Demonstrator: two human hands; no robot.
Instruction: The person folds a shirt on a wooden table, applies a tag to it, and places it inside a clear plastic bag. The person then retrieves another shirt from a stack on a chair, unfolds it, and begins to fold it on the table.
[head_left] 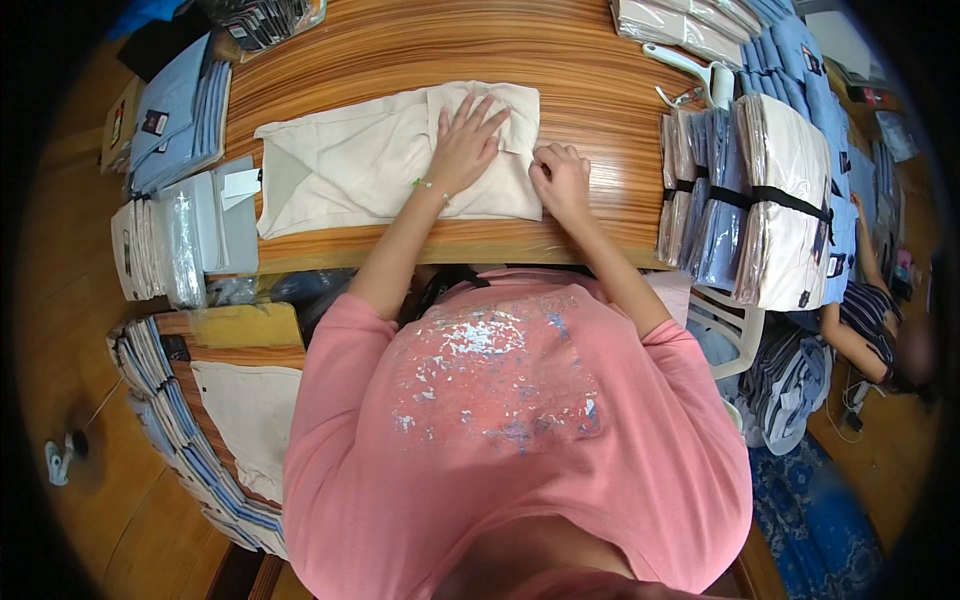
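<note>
Two hands (464, 152) (564, 184) have cloth (345, 160) under left, beside right.

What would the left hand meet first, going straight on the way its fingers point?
The left hand, spread on the folded cream cloth, would first cross the cloth's far edge onto the striped wooden tabletop; no obstacle shows in that line, though depth is hard to judge.

Cream cloth (345, 165) lies folded and creased on the table (590, 60).
</note>
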